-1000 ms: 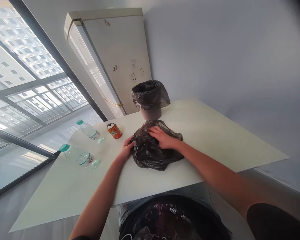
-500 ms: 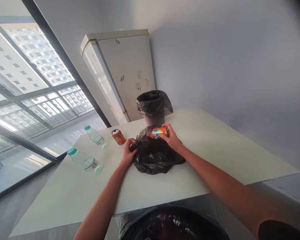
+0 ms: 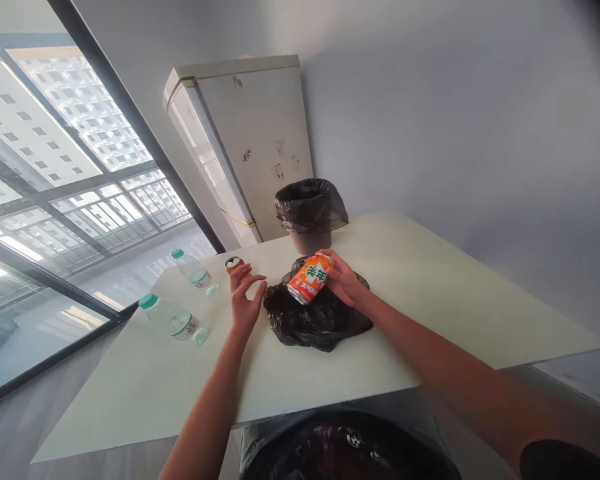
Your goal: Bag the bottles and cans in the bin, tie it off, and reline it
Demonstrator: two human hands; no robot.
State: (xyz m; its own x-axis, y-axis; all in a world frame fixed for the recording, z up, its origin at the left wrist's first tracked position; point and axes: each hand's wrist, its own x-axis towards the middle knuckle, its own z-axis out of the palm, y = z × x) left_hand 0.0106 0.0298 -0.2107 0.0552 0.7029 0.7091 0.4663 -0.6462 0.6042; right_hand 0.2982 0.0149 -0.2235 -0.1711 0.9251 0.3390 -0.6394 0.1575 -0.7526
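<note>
My right hand [image 3: 343, 278] grips an orange drink can [image 3: 309, 279] and holds it tilted just above a crumpled black plastic bag [image 3: 317, 317] that lies on the white table [image 3: 430, 287]. My left hand [image 3: 246, 297] hovers left of the bag with its fingers spread and nothing in it. A second orange can [image 3: 234, 264] stands just behind that hand, partly hidden by the fingers.
A small bin lined with a black bag [image 3: 310, 210] stands at the table's far edge. Two clear water bottles with teal caps [image 3: 173, 321] [image 3: 193, 270] lie at the left. A white fridge [image 3: 250, 143] and a large window [image 3: 55, 187] are behind.
My right hand has drawn the orange can out of the black bag and raised it. My left hand has let go of the bag's edge and opened.
</note>
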